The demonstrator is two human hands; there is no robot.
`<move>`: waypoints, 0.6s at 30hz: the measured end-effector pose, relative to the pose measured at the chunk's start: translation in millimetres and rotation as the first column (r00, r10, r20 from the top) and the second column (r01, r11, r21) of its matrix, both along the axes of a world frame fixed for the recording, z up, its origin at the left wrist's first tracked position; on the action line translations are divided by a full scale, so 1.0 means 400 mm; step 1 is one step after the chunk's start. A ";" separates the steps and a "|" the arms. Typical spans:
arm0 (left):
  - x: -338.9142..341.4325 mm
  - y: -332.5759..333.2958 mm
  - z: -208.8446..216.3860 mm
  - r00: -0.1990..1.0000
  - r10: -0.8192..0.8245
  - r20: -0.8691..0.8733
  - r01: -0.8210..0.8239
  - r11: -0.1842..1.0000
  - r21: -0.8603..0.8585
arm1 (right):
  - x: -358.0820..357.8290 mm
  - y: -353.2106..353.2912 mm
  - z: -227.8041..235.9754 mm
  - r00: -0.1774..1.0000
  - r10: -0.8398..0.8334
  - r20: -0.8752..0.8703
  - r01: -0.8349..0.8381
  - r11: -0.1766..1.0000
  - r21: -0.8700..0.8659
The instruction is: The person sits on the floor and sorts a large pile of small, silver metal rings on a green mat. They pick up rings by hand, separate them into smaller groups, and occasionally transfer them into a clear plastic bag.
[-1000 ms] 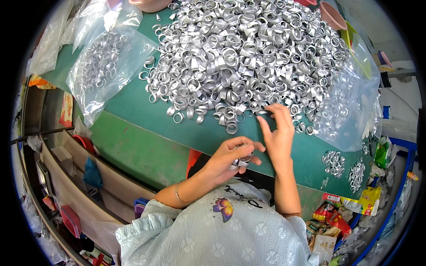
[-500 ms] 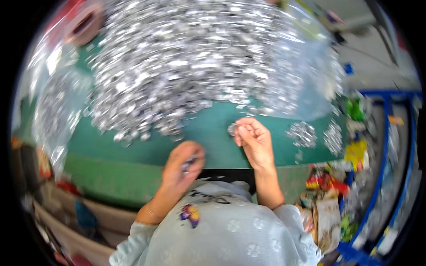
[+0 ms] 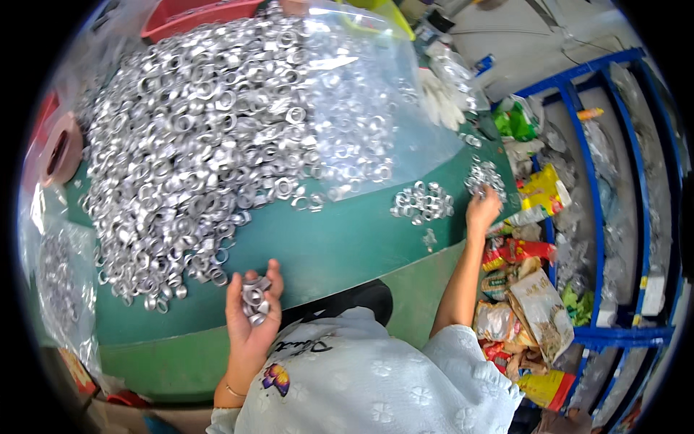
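Observation:
My left hand [image 3: 253,307] is cupped palm up at the table's near edge, its fingers curled round several silver metal rings [image 3: 254,295]. At the far right, my right hand [image 3: 483,211] reaches down to a small pile of rings [image 3: 484,173], fingertips together at its near side. Whether a ring is between those fingertips is hidden. Another small group of rings [image 3: 423,202] lies to the left of that hand. A large heap of rings [image 3: 195,137] covers the left and middle of the green table [image 3: 318,249].
A clear plastic sheet [image 3: 426,148] overlies the heap's right side. Red tray [image 3: 195,16] and pink container [image 3: 62,148] stand beyond and left. A plastic bag with rings [image 3: 65,275] hangs at the left edge. Blue shelving [image 3: 589,145] and food packages [image 3: 528,289] are at right.
My right hand has moved right, from the table's middle with a ring in its fingertips to the far-right pile. My left hand has turned palm up, showing its rings. The view has swung right.

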State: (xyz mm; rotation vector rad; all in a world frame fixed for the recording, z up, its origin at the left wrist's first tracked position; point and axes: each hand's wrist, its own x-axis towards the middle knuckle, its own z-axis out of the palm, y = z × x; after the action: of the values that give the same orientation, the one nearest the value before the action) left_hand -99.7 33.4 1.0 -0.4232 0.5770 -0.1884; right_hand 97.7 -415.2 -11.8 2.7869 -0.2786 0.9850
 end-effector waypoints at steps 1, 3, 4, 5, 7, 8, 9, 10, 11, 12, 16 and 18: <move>-0.002 0.001 -0.005 1.000 -0.004 0.006 0.004 1.000 -0.028 | -0.013 0.033 -0.002 1.000 0.013 -0.006 -0.013 0.998 0.056; -0.006 0.008 -0.023 0.999 -0.011 0.054 0.016 0.994 -0.105 | -0.039 0.140 0.024 0.981 0.186 0.045 -0.191 0.972 0.137; -0.009 0.007 -0.036 0.994 -0.015 0.112 0.022 0.998 -0.060 | -0.053 0.191 0.045 0.940 0.325 0.107 -0.339 0.929 0.147; -0.011 0.007 -0.046 0.987 -0.015 0.160 0.023 0.999 -0.046 | -0.077 0.279 0.071 0.898 0.416 0.140 -0.439 0.842 0.313; -0.015 0.010 -0.049 0.979 -0.025 0.202 0.006 0.995 0.097 | -0.137 0.478 0.108 0.805 0.565 0.180 -0.552 0.605 0.573; -0.017 0.009 -0.045 0.981 -0.034 0.191 -0.010 0.974 0.224 | -0.168 0.561 0.119 0.719 0.680 0.142 -0.572 0.463 0.678; -0.019 0.008 -0.031 0.993 -0.020 0.112 -0.014 0.955 0.296 | -0.183 0.618 0.116 0.521 0.844 0.126 -0.618 0.271 0.737; -0.015 0.004 -0.018 0.995 -0.023 0.094 -0.010 0.942 0.334 | -0.195 0.670 0.130 0.349 0.936 0.050 -0.600 0.182 0.779; -0.011 0.004 -0.006 0.997 -0.027 0.073 -0.002 0.928 0.373 | -0.197 0.715 0.123 0.267 0.962 0.062 -0.533 0.093 0.841; -0.011 0.004 0.004 0.998 -0.031 0.055 0.006 0.914 0.406 | -0.178 0.755 0.117 0.186 0.979 0.086 -0.606 0.045 0.794; -0.025 0.012 -0.025 0.989 -0.053 0.140 0.011 0.959 0.282 | -0.133 0.834 0.049 0.375 0.870 -0.320 -0.711 0.491 0.503; -0.026 0.014 -0.022 0.992 -0.067 0.111 0.017 0.916 0.400 | -0.180 0.848 0.027 0.387 0.850 -0.358 -0.740 0.517 0.429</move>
State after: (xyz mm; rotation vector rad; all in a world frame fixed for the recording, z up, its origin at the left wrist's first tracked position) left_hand -110.0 38.9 -7.9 -0.0017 0.4881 -0.1317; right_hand 25.8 -76.1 -1.0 3.2075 1.2699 0.1704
